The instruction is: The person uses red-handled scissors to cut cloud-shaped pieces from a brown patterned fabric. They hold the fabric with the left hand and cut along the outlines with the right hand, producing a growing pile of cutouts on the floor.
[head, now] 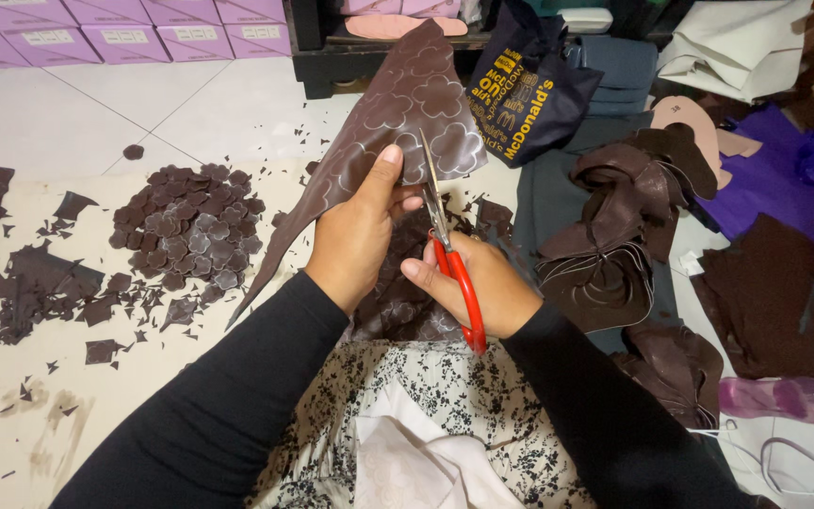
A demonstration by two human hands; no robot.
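Meanwhile, a brown patterned sheet [407,104] is gripped by the left hand [355,236] and red-handled scissors [451,259] are clasped in the right hand [482,287].

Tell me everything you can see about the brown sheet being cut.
The brown sheet looks like thin glossy faux leather, marked all over with pale flower outlines. It is held up in a tapering shape, with its point toward the shelf. The left hand pinches its lower edge, and the red-handled scissors in the right hand meet that edge.

Dark brown sheet [416,104] with pale flower outlines, red-handled scissors [454,269], lilac boxes [124,38]
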